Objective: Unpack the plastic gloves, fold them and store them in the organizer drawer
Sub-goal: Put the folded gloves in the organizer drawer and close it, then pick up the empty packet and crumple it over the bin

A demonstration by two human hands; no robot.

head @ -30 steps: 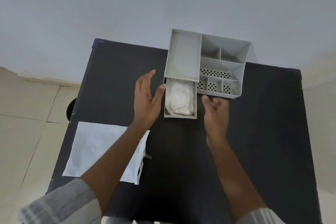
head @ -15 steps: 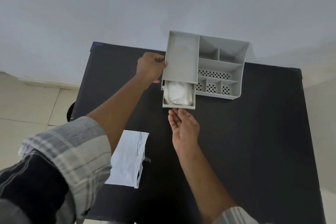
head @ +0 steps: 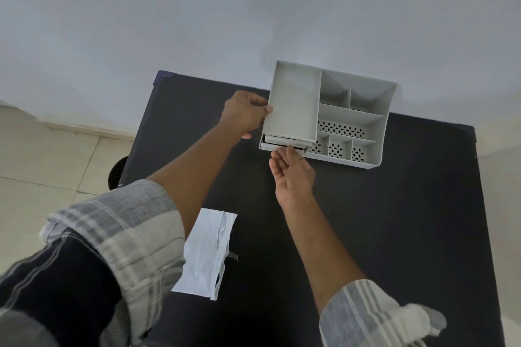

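A grey plastic organizer point(head: 352, 118) stands at the far side of the black table point(head: 394, 234). Its drawer point(head: 282, 146) at the lower left is almost fully pushed in; only the front edge shows, and the folded gloves inside are hidden. My left hand point(head: 245, 115) grips the organizer's left wall, thumb on its top edge. The fingertips of my right hand point(head: 293, 175) press flat against the drawer's front, palm turned up.
An empty white glove package point(head: 208, 253) lies flat on the table near my left forearm. A dark round object point(head: 117, 175) sits on the tiled floor beside the table's left edge. A pale wall rises behind the table.
The drawer, pulled out with white gloves visible before, has slid almost fully into the organizer under my right hand's push. My left hand moved from the drawer to the organizer's left wall.
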